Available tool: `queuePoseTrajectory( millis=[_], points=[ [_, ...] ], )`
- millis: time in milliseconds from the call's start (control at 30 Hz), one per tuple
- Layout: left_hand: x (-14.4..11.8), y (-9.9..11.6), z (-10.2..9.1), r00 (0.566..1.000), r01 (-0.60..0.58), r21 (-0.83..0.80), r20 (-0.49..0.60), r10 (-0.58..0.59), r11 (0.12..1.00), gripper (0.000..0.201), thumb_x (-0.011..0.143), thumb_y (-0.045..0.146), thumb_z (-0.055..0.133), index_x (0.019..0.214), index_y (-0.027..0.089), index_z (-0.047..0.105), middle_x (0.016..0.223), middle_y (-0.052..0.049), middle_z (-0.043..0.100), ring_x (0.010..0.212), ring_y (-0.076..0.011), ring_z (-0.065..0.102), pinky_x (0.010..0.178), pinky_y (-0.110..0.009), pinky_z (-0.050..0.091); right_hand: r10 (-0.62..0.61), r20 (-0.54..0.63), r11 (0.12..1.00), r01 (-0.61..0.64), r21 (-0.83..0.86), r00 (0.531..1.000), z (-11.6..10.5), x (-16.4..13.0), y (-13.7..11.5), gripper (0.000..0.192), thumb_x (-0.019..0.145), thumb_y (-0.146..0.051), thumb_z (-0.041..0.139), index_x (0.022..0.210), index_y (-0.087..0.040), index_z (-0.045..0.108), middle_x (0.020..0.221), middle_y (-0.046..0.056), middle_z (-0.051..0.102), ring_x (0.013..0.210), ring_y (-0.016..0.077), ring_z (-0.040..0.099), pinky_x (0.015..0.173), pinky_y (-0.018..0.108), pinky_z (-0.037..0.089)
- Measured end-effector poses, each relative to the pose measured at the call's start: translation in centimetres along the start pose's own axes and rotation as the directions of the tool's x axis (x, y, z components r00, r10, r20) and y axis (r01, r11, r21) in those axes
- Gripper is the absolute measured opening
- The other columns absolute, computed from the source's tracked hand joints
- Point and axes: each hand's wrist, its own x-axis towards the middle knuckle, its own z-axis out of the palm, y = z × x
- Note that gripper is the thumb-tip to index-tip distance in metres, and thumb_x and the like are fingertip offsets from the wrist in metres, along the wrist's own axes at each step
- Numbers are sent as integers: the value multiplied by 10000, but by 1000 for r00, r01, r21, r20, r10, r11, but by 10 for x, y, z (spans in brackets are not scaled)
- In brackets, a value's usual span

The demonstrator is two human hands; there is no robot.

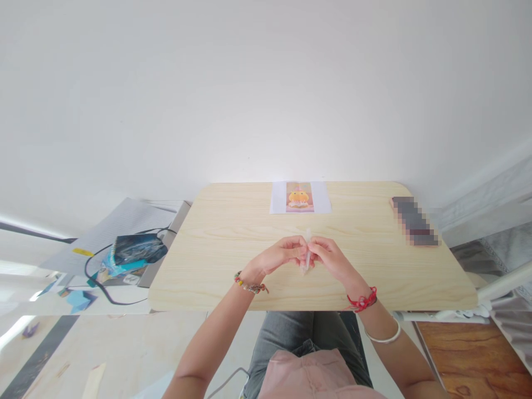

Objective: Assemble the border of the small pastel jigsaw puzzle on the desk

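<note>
Over the middle of the wooden table, my left hand and my right hand meet, fingertips pinched close together. Between them is a small whitish, translucent piece that looks like plastic film. Its upper end sticks up past my fingers and its lower end hangs below them; the exact kind is too blurred to tell. Both hands are closed on it from either side. Beyond my hands, near the wall, lies a paper sheet with a printed picture of a yellow-orange figure.
A phone-like dark object, pixelated, lies at the table's right side. Left of the table, a lower surface holds papers, blue packaging and a black strap. A white wall rises behind the table.
</note>
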Motion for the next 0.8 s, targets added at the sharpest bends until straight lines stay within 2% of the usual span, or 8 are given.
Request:
queuePoseTrajectory(
  millis=[100,233,300,400,533,600,700,800],
  points=[
    [-3,9,9,996,-7,238,-85,28,971,203,801,298,496,666,149,525,632,9,559,602,-97,514,602,-227,390,-12,-28,999,11,-40,1000,0,-1,1,219,772,-280,501,576,-181,494,523,-19,545,476,108,512,453,224,392],
    [-6,21,17,992,76,533,-125,-10,843,228,808,266,418,677,153,568,630,21,568,536,-85,483,540,-216,367,-48,-106,988,32,-150,993,2,-3,-4,211,720,-221,502,515,-182,471,481,-28,520,453,98,493,445,214,382],
    [-5,21,18,997,42,521,-71,-6,852,250,816,285,403,693,151,575,678,7,591,528,-80,468,538,-218,368,-38,-106,995,28,-93,994,4,-4,-7,200,701,-220,499,505,-182,476,476,-25,518,446,98,485,436,217,380],
    [-2,10,19,993,-76,346,-60,103,935,301,828,351,391,642,155,525,599,8,532,498,-80,412,518,-225,344,-45,-119,994,56,91,992,9,-5,-10,214,677,-248,495,476,-187,454,450,-26,486,411,97,457,402,224,365],
    [-1,-8,21,935,-197,152,-269,233,968,330,834,389,354,579,184,398,520,41,388,494,-88,363,516,-238,310,-103,-225,972,146,185,969,12,-7,-11,258,652,-304,484,435,-204,386,401,-38,416,358,93,410,358,229,339],
    [-5,-9,21,906,-179,240,-337,255,954,315,821,354,380,555,186,366,528,40,373,519,-91,359,530,-242,298,-118,-219,985,142,96,968,9,-9,-14,244,652,-288,479,438,-204,399,409,-30,450,376,102,441,381,236,368],
    [-14,0,20,844,-59,481,-444,301,874,320,796,296,412,512,191,308,507,49,310,515,-91,319,522,-246,268,-121,-227,977,76,-200,966,0,-14,-25,171,638,-197,491,468,-191,479,474,-7,555,456,122,529,452,241,422],
    [-19,8,19,833,2,690,-401,380,723,288,816,261,396,540,187,363,540,40,359,557,-106,379,576,-256,322,-123,-262,932,21,-361,957,-7,-16,-38,142,623,-144,487,494,-183,530,510,-1,596,478,127,557,465,236,436]
  ],
)
